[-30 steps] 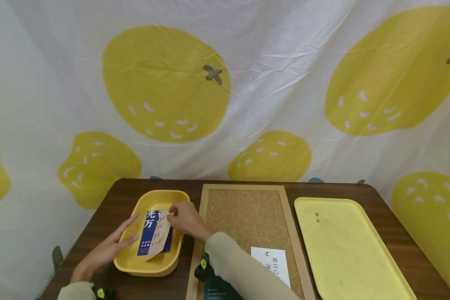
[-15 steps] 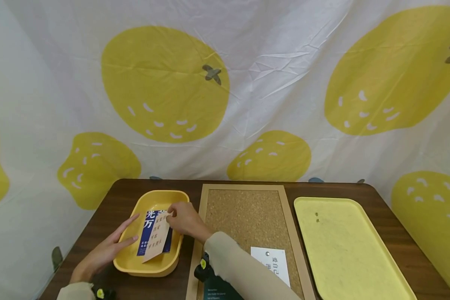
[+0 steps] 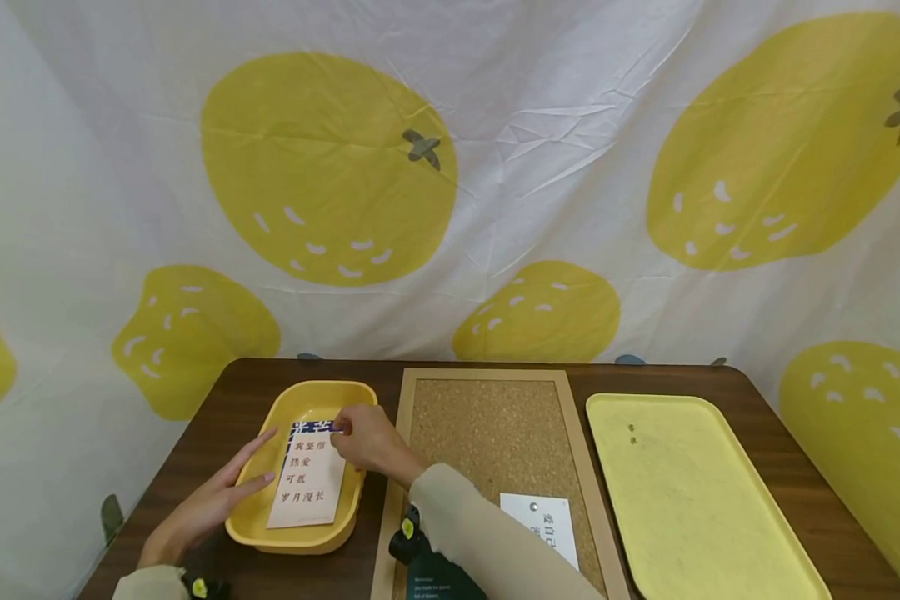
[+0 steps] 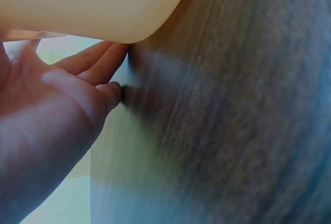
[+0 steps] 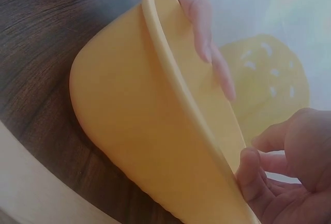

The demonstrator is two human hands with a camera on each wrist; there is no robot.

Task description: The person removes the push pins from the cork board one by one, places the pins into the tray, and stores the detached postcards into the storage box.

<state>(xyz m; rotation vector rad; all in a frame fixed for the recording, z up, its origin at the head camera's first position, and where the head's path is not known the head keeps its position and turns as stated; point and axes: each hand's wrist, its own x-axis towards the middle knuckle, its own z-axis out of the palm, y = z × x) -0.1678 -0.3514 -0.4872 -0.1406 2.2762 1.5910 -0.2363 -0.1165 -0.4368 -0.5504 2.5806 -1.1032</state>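
My right hand (image 3: 371, 437) pinches the upper right corner of a pale pink card (image 3: 307, 483) printed with red-brown Chinese characters. The card faces up inside the yellow basin (image 3: 300, 396), over a blue card (image 3: 321, 427) whose white-lettered top edge shows. At the basin's left side, my left hand (image 3: 210, 504) rests with straight fingers, thumb and forefinger over the rim. In the left wrist view, its other fingers (image 4: 95, 66) extend low beside the basin's outer wall. The basin wall (image 5: 139, 100) hides the cards in the right wrist view.
A framed corkboard (image 3: 487, 417) lies right of the basin. A white card (image 3: 551, 525) with a pin and a dark green card (image 3: 438, 579) are on it, partly covered by my right sleeve. Farther right is a pale yellow tray (image 3: 697, 483). A lemon-patterned cloth (image 3: 525, 192) hangs behind the table.
The pink card has swung from a steep slant to facing up, covering most of the blue card; its characters are now readable. Both hands have stayed nearly in place.
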